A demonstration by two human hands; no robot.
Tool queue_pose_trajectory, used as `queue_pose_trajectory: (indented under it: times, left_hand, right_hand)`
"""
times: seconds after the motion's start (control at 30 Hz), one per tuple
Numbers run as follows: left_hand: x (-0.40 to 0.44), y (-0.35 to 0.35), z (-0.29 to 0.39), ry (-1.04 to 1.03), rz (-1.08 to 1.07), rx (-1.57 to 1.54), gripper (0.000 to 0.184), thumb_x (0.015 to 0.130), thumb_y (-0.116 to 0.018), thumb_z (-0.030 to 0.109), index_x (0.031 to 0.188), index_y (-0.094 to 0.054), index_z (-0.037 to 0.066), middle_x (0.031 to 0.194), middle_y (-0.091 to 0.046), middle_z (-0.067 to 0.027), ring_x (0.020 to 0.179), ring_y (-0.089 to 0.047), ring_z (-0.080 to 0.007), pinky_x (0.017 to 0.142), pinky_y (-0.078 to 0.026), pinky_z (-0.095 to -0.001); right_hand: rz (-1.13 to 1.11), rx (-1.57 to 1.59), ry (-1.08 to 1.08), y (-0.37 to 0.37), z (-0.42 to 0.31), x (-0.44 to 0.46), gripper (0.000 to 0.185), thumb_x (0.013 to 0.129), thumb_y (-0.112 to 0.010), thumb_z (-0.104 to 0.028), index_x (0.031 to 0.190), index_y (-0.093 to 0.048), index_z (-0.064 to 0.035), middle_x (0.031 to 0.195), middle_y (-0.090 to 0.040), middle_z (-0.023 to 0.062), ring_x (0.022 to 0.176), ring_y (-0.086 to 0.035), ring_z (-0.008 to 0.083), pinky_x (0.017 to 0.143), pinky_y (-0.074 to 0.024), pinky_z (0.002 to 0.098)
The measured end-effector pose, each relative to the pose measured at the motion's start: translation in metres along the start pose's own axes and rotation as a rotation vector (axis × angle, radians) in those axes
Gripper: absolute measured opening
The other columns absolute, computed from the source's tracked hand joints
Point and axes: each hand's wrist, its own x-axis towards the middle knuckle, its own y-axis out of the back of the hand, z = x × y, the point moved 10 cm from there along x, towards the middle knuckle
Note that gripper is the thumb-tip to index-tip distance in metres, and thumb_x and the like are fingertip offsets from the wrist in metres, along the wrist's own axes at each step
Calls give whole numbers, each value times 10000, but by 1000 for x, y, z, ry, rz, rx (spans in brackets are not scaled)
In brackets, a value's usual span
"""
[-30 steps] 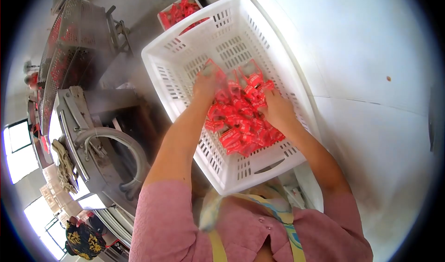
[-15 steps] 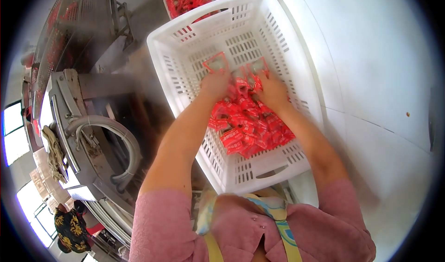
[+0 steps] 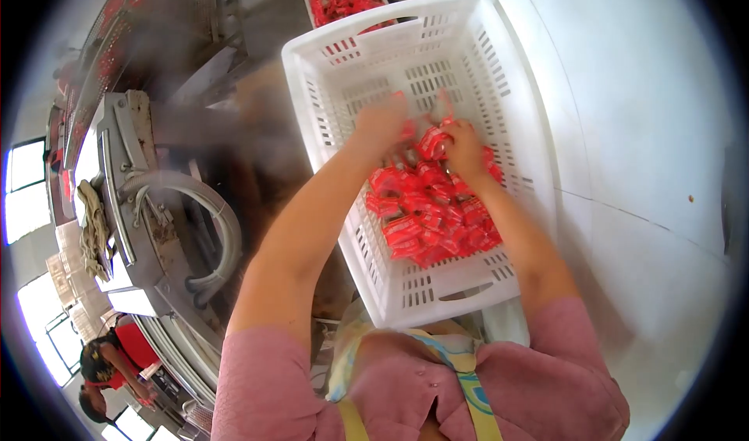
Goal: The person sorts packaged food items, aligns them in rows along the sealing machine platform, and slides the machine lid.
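My left hand (image 3: 382, 122) is a blur above the far end of the heap, red plastic showing at its fingertips, and I cannot tell whether it is closed on anything. My right hand (image 3: 466, 146) is just beside it, fingers curled closed around a red packet (image 3: 433, 143). Below both hands the red packets (image 3: 441, 215) lie heaped in the near half of the white basket (image 3: 296, 78), while the slotted floor shows bare at the far end. My forearms reach over the basket's sides, the left one hiding part of its left rim. Past the far rim is a smaller white crate (image 3: 310, 10) holding more red packets, its near side partly hidden behind the basket. On my left stands a grey metal machine (image 3: 129, 176) with a thick looped hose (image 3: 224, 218) facing the basket, and a crumpled cloth (image 3: 94, 222) hangs on its outer side. Beyond it are stacked pale boxes (image 3: 74, 285) and, lower down, a person (image 3: 109, 359) in a dark patterned top, bent over, near bright windows. Farther up on that side a perforated metal trough (image 3: 168, 19) shows through haze. To my right spreads a smooth white panel (image 3: 624, 113), crossed by a thin dark line.
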Motion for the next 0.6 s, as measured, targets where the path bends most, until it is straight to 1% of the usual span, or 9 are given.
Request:
queue_pose_trajectory:
  times: [0.07,0.17,0.27,0.3,0.4,0.47,0.53,0.57,0.6]
  left_hand:
    - [-24,39,22,70,13,-191,201,839,-495,150,933,-608,14,939,-648,-210,885,-636,-368,747,-509,-453]
    - [-61,84,53,-187,237,11,175,812,-523,137,917,-617,34,910,-639,-201,865,-617,-383,746,-494,-465]
    - [-113,137,69,-240,394,-92,193,762,-586,62,949,-631,43,913,-633,-171,836,-588,-396,740,-461,-437]
    - [-138,158,74,-258,430,-160,204,746,-601,42,949,-627,38,906,-629,-169,828,-588,-392,732,-463,-432]
    - [-230,213,78,-331,574,-321,234,712,-641,1,942,-617,32,877,-617,-163,806,-590,-378,700,-470,-416]
    - [-304,240,61,-382,721,-349,231,706,-658,-2,929,-611,37,846,-606,-158,791,-592,-367,667,-476,-403]
    - [-390,256,34,-333,828,-345,249,695,-686,5,927,-607,48,832,-594,-150,777,-595,-354,631,-479,-387]
    - [-437,261,17,-308,879,-345,269,689,-694,8,936,-600,57,850,-595,-145,762,-596,-350,624,-477,-385]
    - [-480,259,-6,-213,867,-314,309,675,-702,15,961,-593,62,870,-595,-145,760,-594,-356,626,-475,-395]
  right_hand:
    - [4,106,-116,14,0,8,221,738,-613,-3,950,-673,-23,925,-653,146,880,-599,349,779,-491,386]
    - [143,125,15,53,-21,15,291,741,-565,-8,1011,-671,-36,952,-665,175,873,-635,332,789,-486,395]
    - [154,130,-159,80,-6,14,274,746,-570,-15,999,-674,-29,933,-666,168,865,-639,329,777,-494,385]
    - [128,73,-168,93,-20,14,262,752,-571,-27,993,-675,-28,928,-667,166,861,-641,320,781,-494,375]
    - [89,-66,-103,140,-82,9,212,771,-572,-68,951,-675,-24,884,-670,147,864,-642,287,794,-495,343]
    - [159,41,142,163,-137,2,189,757,-554,-2,919,-650,3,757,-614,62,689,-573,130,652,-459,260]
    - [85,5,420,176,-259,-29,202,766,-528,26,925,-651,5,786,-612,40,722,-566,111,669,-453,244]
    - [4,136,334,172,-304,-43,211,771,-517,38,929,-654,11,806,-614,28,747,-566,106,684,-453,237]
    - [-91,252,243,156,-348,-61,220,776,-507,49,934,-657,17,827,-616,15,772,-566,101,699,-452,230]
